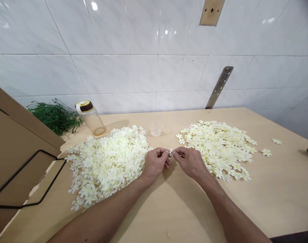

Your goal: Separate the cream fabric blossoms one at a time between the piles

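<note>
Between my fingertips, in the middle of the view, is a small white artificial flower (171, 153), mostly covered by the fingers. My left hand (157, 161) pinches it from one side. From the other side my right hand (188, 159) grips it between thumb and forefinger. To the left lies a large heap of white-and-yellow artificial flowers (110, 162), close against my left hand. A flatter pile of pale yellow artificial flowers (220, 146) spreads beyond my right hand. Whether both hands hold one piece or two cannot be made out.
A small clear plastic cup (156, 130) stands behind my hands. At the back left are a bottle with a brown and yellow lid (92, 118) and green artificial stems (55, 116). A cardboard box (19, 152) and black wire frame (42, 199) border the left side.
</note>
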A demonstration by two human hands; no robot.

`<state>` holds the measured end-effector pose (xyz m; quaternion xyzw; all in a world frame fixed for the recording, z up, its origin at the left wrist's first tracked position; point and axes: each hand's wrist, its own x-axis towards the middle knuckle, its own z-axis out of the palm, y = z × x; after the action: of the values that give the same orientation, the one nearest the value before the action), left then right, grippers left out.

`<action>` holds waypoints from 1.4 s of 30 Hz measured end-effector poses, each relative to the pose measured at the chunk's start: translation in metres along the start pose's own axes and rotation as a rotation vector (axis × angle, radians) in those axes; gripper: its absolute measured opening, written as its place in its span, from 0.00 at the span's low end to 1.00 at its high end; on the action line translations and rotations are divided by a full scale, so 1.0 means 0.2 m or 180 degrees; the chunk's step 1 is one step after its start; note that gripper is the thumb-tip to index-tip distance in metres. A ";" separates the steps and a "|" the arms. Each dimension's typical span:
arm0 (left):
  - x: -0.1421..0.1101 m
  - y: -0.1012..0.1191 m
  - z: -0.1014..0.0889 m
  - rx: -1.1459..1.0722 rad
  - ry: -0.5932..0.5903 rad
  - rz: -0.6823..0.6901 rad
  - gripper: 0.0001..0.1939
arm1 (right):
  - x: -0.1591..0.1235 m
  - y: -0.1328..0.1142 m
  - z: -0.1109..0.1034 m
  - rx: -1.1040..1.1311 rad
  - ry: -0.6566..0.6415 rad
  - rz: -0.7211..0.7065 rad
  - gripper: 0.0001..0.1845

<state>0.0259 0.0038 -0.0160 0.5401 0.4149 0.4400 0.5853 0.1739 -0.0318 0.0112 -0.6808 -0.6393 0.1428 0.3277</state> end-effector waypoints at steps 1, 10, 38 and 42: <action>0.00 0.00 0.00 0.0015 -0.0004 -0.0009 0.11 | 0.00 0.00 0.00 -0.0016 0.0018 -0.0007 0.15; 0.01 0.01 0.01 -0.0008 -0.0008 -0.0049 0.11 | -0.01 -0.01 0.01 0.0018 0.0178 0.0180 0.14; -0.01 0.01 0.01 0.0066 -0.0052 -0.0082 0.11 | -0.02 -0.10 -0.04 0.0615 0.0995 -0.0252 0.14; 0.00 0.01 0.01 -0.0066 0.0088 -0.0031 0.11 | -0.01 -0.01 -0.03 0.0210 0.0496 0.0118 0.14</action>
<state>0.0283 0.0036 -0.0139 0.5258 0.4210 0.4489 0.5871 0.1746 -0.0359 0.0164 -0.6904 -0.5941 0.1165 0.3960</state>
